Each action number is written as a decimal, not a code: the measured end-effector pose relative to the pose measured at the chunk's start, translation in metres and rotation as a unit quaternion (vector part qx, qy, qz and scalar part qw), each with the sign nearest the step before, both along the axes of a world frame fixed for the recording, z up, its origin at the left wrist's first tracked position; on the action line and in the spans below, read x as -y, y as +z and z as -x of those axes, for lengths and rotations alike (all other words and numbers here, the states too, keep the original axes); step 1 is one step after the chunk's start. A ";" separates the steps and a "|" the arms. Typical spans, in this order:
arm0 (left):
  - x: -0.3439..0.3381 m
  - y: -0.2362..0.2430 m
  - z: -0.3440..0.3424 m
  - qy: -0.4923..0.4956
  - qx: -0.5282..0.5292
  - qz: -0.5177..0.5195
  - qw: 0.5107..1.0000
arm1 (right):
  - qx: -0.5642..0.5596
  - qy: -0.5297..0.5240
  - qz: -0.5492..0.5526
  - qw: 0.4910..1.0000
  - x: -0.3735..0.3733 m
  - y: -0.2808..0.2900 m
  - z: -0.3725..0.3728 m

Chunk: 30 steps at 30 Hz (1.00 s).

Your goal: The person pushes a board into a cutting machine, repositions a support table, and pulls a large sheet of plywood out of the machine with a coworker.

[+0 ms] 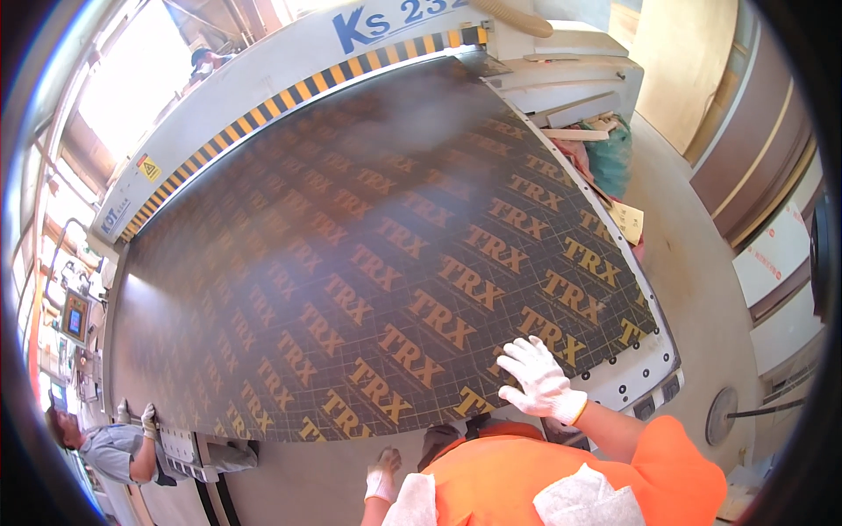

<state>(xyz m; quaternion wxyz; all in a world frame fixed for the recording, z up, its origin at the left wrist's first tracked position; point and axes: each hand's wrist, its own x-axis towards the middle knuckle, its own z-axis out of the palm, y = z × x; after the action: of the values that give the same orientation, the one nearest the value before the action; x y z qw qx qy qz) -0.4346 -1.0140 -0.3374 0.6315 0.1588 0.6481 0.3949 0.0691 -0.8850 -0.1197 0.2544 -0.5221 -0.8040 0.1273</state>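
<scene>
A large dark panel (395, 254), printed all over with a repeated gold pattern and thin grid lines, lies flat on the machine bed before me. My right hand (535, 381), in a white knit glove, rests at its near right edge with the fingers spread and nothing in them. Lower and to the left, my left hand (383, 472) hangs just off the panel's near edge, apart from it. Its glove is white with greyish fingers, which look loosely extended; nothing shows in them. The panel's far edge meets the machine's beam (289, 88).
Yellow-black stripes (324, 81) line the beam. At left, a co-worker (118, 447) in a grey shirt has gloved hands by the panel's corner. Another person (206, 61) is behind the beam. A control box (75, 316) stands left, a scrap-filled green sack (610, 158) right, boards (680, 70) beyond.
</scene>
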 end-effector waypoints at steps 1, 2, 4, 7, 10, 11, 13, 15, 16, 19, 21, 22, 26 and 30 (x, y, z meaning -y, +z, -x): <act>-0.008 0.016 -0.018 0.021 -0.026 0.000 0.999 | 0.011 -0.007 0.015 1.000 -0.001 -0.002 -0.005; -0.012 0.032 -0.031 0.047 -0.054 -0.002 0.997 | 0.020 -0.009 0.027 0.999 -0.003 0.000 -0.008; -0.008 0.028 -0.023 0.085 -0.015 -0.005 0.996 | 0.026 0.000 0.022 0.999 -0.006 0.004 -0.006; 0.001 0.017 -0.006 0.162 0.067 -0.026 0.984 | 0.033 0.006 0.010 0.999 -0.006 0.003 -0.005; 0.007 0.011 0.010 0.222 0.144 -0.059 0.963 | 0.036 0.010 0.000 0.999 -0.006 0.002 -0.004; 0.009 0.011 0.017 0.202 0.240 -0.131 0.940 | 0.036 0.012 0.005 0.999 -0.006 0.001 -0.005; 0.001 0.043 -0.003 0.270 0.252 -0.134 0.920 | 0.036 0.006 0.006 0.999 -0.003 -0.005 -0.005; 0.002 0.036 0.004 0.248 0.259 -0.157 0.920 | 0.047 0.003 0.001 0.999 -0.001 -0.006 -0.007; 0.004 0.035 0.008 0.228 0.261 -0.181 0.920 | 0.054 0.004 -0.003 0.999 -0.001 -0.006 -0.007; 0.001 0.030 0.010 0.219 0.279 -0.206 0.912 | 0.054 0.009 -0.005 0.998 -0.006 -0.005 -0.007; -0.002 0.032 0.004 0.217 0.289 -0.217 0.907 | 0.057 0.014 -0.005 0.998 -0.007 -0.004 -0.008; -0.005 0.035 -0.002 0.225 0.268 -0.205 0.914 | 0.056 0.010 -0.006 0.998 -0.007 -0.004 -0.010; -0.001 0.033 -0.007 0.238 0.254 -0.205 0.915 | 0.031 0.009 -0.003 0.999 -0.003 -0.003 -0.014; -0.001 0.044 -0.017 0.278 0.284 -0.237 0.887 | 0.027 0.007 -0.008 1.000 0.002 -0.010 -0.019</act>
<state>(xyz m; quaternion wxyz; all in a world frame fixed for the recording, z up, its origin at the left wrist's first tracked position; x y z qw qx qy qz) -0.4173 -1.0127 -0.2929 0.5964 -0.0012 0.3460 0.7243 0.0883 -0.8865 -0.1298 0.2357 -0.5179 -0.8151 0.1086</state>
